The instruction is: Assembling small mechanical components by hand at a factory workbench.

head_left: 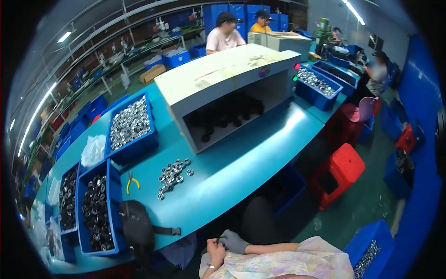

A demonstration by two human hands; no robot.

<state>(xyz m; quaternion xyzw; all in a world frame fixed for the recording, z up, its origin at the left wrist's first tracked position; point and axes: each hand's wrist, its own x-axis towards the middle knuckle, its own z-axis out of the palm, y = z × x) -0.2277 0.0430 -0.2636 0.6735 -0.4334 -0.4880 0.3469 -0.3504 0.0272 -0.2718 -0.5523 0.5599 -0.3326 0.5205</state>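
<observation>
My hands are together over my lap, below the front edge of the green-blue table (223,183). The left hand (215,252) is bare, with a bracelet at the wrist, and its fingers are curled closed. My right hand (234,242), in a grey glove, touches it with bent fingers. A small dark spot shows where the fingertips meet; what they hold is too small to tell. On the table lie a loose pile of shiny metal ring-like parts (171,177) and yellow-handled pliers (133,183). A black bag (137,228) with a strap hangs over the table's edge.
Blue bins of black parts (96,209) and silver parts (130,121) stand at left. A white box-shaped housing (223,74) with dark round parts inside stands on the table. At right are a red stool (344,169) and a blue bin (367,246). People work farther back.
</observation>
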